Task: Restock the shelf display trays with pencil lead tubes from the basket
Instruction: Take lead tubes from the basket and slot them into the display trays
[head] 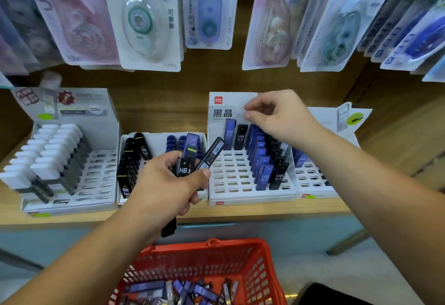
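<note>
The left hand (pixel 168 184) is clenched around a small bundle of pencil lead tubes (pixel 189 157), which fan upward from the fist in front of the trays, a blue one marked HB and a black one with a label foremost; the dark end of another sticks out below the palm. The right hand (pixel 281 117) hovers over the back of the middle display tray (pixel 228 172), just above its standing rows of blue and black tubes (pixel 267 160). Its fingers (pixel 250 112) are loosely bent with the tips close together, and nothing shows between them. The left half of that tray is bare slots, apart from two tubes at the back. The red basket (pixel 192 261) sits below the shelf edge (pixel 313 204), between the forearms, with loose tubes (pixel 183 290) heaped in its bottom; its lower part is cut off by the frame. Left of the middle tray stands a narrower tray (pixel 163 138) with black tubes, its front hidden behind the left hand. A far-left tray (pixel 96 172) holds white-topped items too blurred to name. The right forearm covers much of the right-hand tray (pixel 310 179). Hanging blister packs (pixel 144 23) crowd the space above, and their lower edges end above the trays' header cards, leaving an open band of wood in between.
</note>
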